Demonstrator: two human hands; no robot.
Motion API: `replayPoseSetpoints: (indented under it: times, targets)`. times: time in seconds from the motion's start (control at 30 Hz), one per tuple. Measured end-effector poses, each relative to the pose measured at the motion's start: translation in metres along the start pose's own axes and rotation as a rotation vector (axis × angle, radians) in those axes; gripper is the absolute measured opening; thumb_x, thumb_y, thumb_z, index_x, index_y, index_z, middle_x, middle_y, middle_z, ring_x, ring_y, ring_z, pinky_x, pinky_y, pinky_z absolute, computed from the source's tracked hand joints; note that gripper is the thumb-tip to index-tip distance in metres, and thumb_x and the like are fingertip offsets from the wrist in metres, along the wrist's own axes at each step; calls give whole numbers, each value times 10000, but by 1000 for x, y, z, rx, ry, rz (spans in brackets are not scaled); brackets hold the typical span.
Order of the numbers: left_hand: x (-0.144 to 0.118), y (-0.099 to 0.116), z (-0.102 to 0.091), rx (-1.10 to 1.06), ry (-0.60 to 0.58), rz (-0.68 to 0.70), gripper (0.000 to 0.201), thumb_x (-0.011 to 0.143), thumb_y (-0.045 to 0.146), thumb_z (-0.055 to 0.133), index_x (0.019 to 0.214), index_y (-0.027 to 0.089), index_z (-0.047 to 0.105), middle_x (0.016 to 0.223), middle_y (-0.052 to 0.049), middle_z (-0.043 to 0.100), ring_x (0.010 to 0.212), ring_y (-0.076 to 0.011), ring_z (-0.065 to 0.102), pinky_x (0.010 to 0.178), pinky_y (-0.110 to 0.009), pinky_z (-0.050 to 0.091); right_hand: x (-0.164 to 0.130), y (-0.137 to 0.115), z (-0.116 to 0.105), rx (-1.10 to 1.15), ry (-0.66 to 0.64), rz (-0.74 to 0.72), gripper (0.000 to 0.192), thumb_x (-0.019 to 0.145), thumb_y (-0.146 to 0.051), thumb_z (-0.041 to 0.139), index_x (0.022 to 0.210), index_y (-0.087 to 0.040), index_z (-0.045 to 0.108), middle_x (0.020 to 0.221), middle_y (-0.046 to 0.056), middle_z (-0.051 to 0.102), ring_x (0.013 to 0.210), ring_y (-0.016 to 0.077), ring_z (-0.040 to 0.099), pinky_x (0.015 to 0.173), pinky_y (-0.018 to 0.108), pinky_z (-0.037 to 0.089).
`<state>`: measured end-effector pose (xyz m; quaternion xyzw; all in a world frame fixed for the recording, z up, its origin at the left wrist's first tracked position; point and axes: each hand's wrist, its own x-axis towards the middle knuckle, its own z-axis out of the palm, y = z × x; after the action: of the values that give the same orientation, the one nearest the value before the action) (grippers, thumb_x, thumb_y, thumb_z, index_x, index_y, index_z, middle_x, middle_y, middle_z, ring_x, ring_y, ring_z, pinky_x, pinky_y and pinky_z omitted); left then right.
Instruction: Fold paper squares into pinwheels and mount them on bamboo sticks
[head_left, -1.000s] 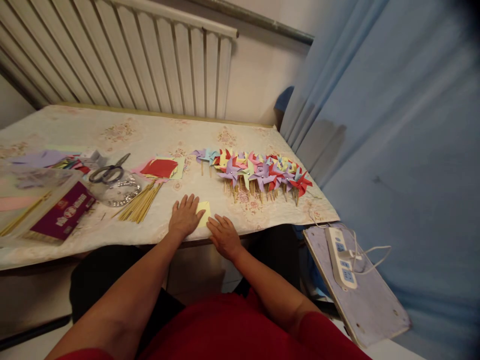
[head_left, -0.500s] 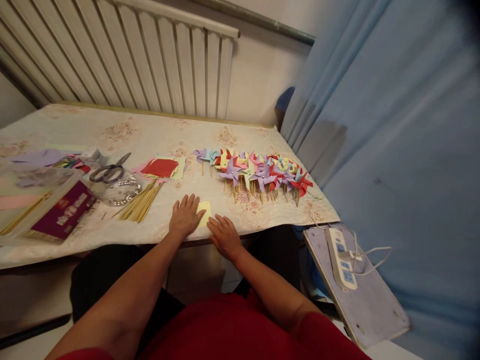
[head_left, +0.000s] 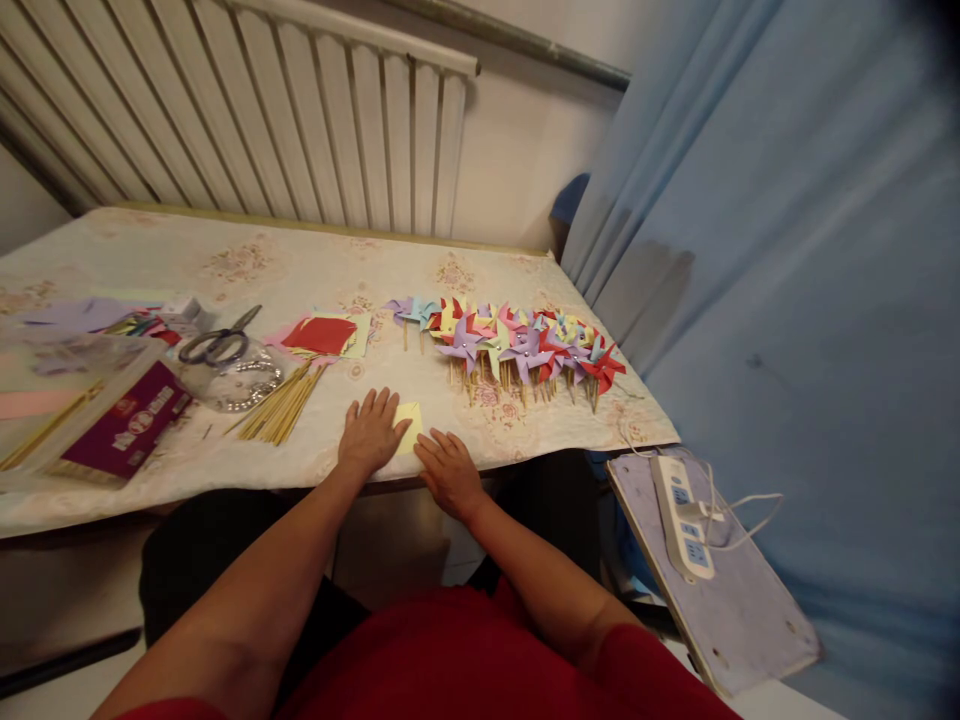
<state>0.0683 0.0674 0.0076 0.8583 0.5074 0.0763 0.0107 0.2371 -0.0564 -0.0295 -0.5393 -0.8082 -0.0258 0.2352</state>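
Yellow paper [head_left: 409,435] lies flat near the front edge of the table [head_left: 315,265], between the person's two hands. Taking that sheet as the centre of the dial, the left hand [head_left: 370,430] sits at nine o'clock, palm down and spread open, its thumb resting over the sheet's surface and nothing grasped. At four o'clock is the right hand [head_left: 451,470], also palm down, its fingers extended and slightly curved, with the tips at the sheet's lower right edge; it grips nothing, though whether those tips press on the paper I cannot tell.

At two o'clock stands a dense cluster of pinwheels [head_left: 529,345] in red, purple, yellow, pink and blue. A bundle of thin sticks [head_left: 279,408] lies toward nine o'clock, and between ten and eleven is a stack of coloured sheets [head_left: 321,337], red on top. Scissors [head_left: 217,347] lie farther out at ten o'clock, just beside silvery beads [head_left: 259,388] in clear plastic. Farthest toward nine is a purple-labelled pack [head_left: 124,425]. Between three and four o'clock, a power strip [head_left: 682,520] rests on a lower board [head_left: 750,610].
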Motion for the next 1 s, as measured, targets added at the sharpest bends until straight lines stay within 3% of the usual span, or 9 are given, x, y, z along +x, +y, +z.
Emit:
replayPoseSetpoints:
  times: [1.0]
  targets:
    - [1,-1,3,3,-1,-2,650,988,517,292,1529,168,384,1625,-106,323,1513,-313,218,1201,-523,160,0,0,2,9,-9,14,528,952,-272,577,1463,-219,452,1520,81,485,1470,276,322,1201,513,264]
